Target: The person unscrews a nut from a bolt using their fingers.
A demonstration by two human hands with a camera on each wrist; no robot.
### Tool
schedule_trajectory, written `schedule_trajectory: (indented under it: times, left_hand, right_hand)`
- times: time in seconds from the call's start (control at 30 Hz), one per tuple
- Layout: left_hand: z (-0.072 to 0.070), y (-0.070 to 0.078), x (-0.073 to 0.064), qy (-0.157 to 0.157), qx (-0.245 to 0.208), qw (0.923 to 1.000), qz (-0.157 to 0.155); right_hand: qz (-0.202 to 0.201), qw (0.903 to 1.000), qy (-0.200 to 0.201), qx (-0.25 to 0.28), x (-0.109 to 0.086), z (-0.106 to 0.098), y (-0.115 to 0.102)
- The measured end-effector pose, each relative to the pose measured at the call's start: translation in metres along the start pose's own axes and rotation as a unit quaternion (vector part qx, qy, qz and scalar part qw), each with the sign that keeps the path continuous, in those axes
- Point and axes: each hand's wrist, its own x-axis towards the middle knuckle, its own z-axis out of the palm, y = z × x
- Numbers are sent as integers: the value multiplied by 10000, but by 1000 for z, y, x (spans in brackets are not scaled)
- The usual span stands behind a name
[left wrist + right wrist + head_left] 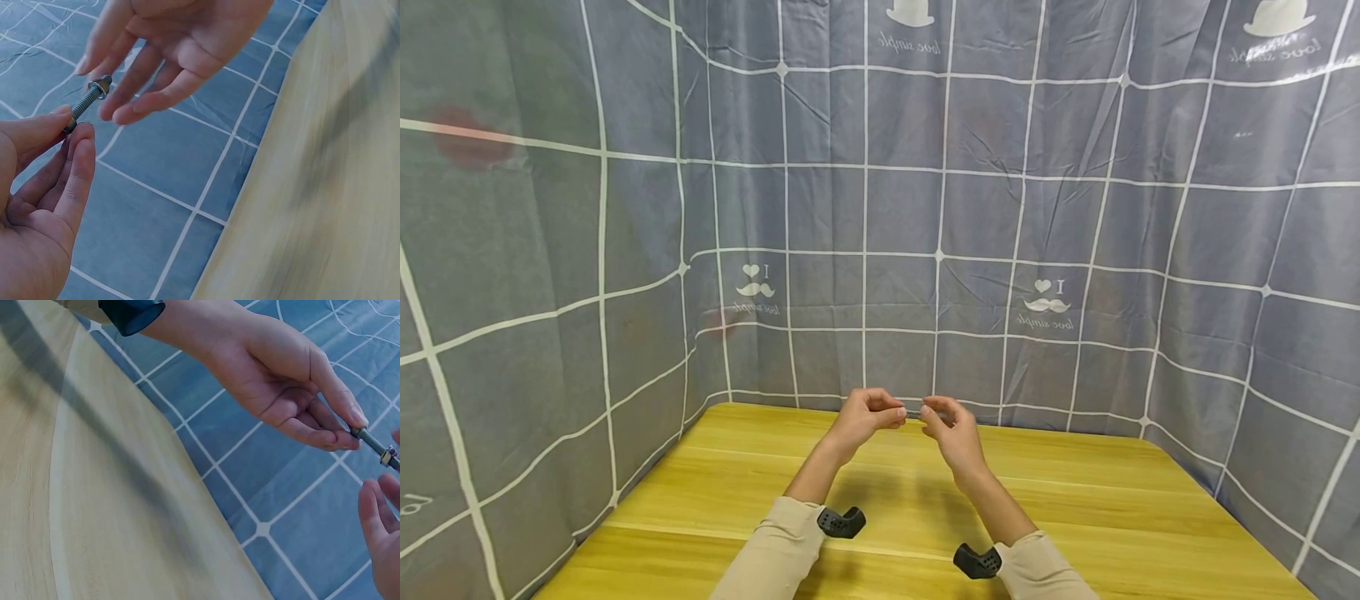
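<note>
Between thumb and fingertips, my left hand pinches a metal bolt by its head end. The threaded shank slants up and away from those fingers in the left wrist view. A nut sits on the shank near its free end; the right wrist view also has this nut. My right hand is held close to that end, thumb and fingers spread apart on either side of the nut. Both hands are raised above the table's far part, and in the head view the bolt is a small dark bar between them.
The yellow wood-grain table lies below the hands and casts back their shadows. A grey curtain with white grid lines hangs behind its far edge and along both sides. Black wrist devices sit at both sleeve cuffs.
</note>
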Motion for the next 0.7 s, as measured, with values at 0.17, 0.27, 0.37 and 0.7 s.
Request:
schedule_trajectory:
  times: [0.17, 0.27, 0.37, 0.7]
  left_hand:
    - [-1, -2, -1, 12, 10, 10000, 15]
    - [-1, -4, 0, 32, -4, 10000, -2]
    - [-1, -4, 0, 52, -32, 10000, -31]
    - [-1, -5, 0, 79, -112, 9999, -81]
  right_hand:
    - [36, 10000, 76, -10, 0, -1, 1]
    - [-13, 10000, -49, -1, 0, -1, 1]
    - [-28, 9999, -91, 126, 1, -1, 1]
    - [205, 9997, -155, 19, 1, -3, 3]
